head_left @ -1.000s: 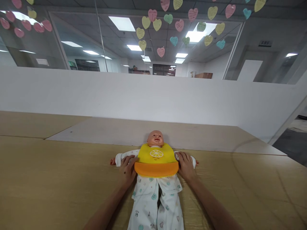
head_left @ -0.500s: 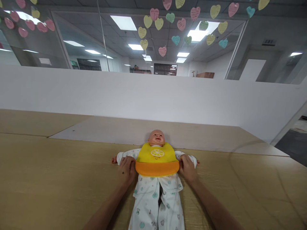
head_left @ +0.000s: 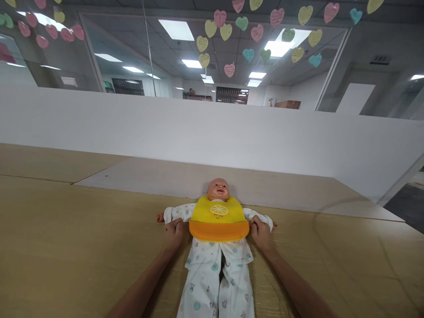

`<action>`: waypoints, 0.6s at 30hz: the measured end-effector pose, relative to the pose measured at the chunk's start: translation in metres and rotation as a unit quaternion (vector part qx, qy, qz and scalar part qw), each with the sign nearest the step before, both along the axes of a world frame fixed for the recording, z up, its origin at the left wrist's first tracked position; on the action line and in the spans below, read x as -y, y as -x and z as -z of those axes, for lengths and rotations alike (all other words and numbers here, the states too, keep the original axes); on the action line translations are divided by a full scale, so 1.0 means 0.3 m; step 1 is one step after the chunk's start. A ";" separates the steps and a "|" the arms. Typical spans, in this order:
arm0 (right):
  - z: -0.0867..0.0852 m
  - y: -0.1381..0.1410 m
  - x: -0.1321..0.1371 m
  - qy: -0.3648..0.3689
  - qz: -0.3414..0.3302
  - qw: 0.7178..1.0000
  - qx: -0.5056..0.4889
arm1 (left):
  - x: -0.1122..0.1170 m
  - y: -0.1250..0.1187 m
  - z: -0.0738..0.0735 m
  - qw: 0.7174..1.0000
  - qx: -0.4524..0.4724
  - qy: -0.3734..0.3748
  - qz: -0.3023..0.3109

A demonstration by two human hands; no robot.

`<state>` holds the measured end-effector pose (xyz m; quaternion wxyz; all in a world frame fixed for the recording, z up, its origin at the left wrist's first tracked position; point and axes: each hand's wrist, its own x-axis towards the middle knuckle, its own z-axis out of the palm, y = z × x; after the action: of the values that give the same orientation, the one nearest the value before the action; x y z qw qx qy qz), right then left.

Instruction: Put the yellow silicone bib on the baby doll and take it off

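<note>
A baby doll (head_left: pixel 218 190) lies on its back with its arms spread, dressed in white printed clothes (head_left: pixel 202 269). Over its chest is a yellow bib (head_left: pixel 217 210) with a citrus-slice print and an orange catch pocket (head_left: pixel 218 230) at the bottom. My left hand (head_left: pixel 174 234) is closed just left of the pocket, against the doll's sleeve (head_left: pixel 182 212). On the other side my right hand (head_left: pixel 261 234) is closed below the other sleeve (head_left: pixel 252 214), close beside the pocket. Whatever either hand's fingers may pinch is hidden.
The doll rests on a tan covered surface (head_left: pixel 99 238), with a pale grey panel (head_left: pixel 159 176) beyond its head. A white low wall (head_left: pixel 198 128) stands behind, topped by glass with several heart-shaped notes (head_left: pixel 226 32). The surface's edge runs off at the right.
Both hands have drawn slightly outward from the bib's edges, leaving small gaps, and their fingers look more curled. The bib and doll keep their pose. The camera view has shifted a little.
</note>
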<state>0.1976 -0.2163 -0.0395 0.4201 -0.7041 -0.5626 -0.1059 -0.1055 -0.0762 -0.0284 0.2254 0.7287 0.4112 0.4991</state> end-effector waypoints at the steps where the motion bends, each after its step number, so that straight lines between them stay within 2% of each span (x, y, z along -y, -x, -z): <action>1: 0.000 -0.002 -0.002 -0.005 0.001 1.000 -0.001 | 0.000 -0.002 -0.002 1.000 0.005 0.013 -0.004; 9: 0.015 -0.020 -0.017 -0.025 -0.001 0.999 -0.031 | 0.003 -0.009 -0.025 0.993 0.018 0.111 -0.019; 18: 0.006 -0.011 -0.013 -0.009 -0.007 0.999 -0.043 | 0.011 -0.008 -0.034 0.992 0.022 0.119 -0.020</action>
<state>0.2010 -0.2124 -0.0412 0.4509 -0.7005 -0.5476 -0.0775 -0.1030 -0.0794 -0.0182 0.3098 0.6770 0.4769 0.4671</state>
